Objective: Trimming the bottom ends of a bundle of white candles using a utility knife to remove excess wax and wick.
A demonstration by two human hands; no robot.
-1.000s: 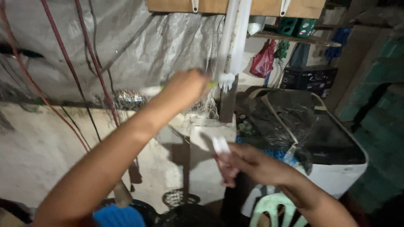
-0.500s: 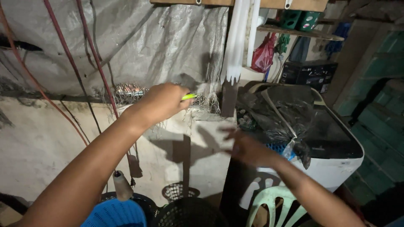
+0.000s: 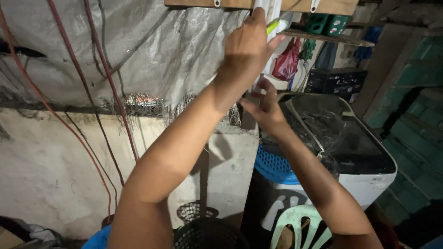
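Reaching up: the left hand (image 3: pixel 247 48) is high by the white tube (image 3: pixel 272 9) that hangs from the wooden board (image 3: pixel 194 3) at the far top.
Left fingers: they are closed around a thin yellow-green tool (image 3: pixel 273 26); only its tip shows.
Right hand: the right hand (image 3: pixel 265 110) is just below the left one, fingers spread wide and holding nothing.
Where the tool is: its tip is touching or almost touching the white tube; I cannot tell which.
Doing it well: I think it helps to keep the tool steady, move slowly, and let the free hand hold the tube so it does not swing.
Count: two hands, one yellow-green tool, one red bag (image 3: pixel 286 62) on the right, one blue basket (image 3: pixel 272 166), one washing machine (image 3: pixel 364 152), one green chair (image 3: pixel 300 226) near the bottom.
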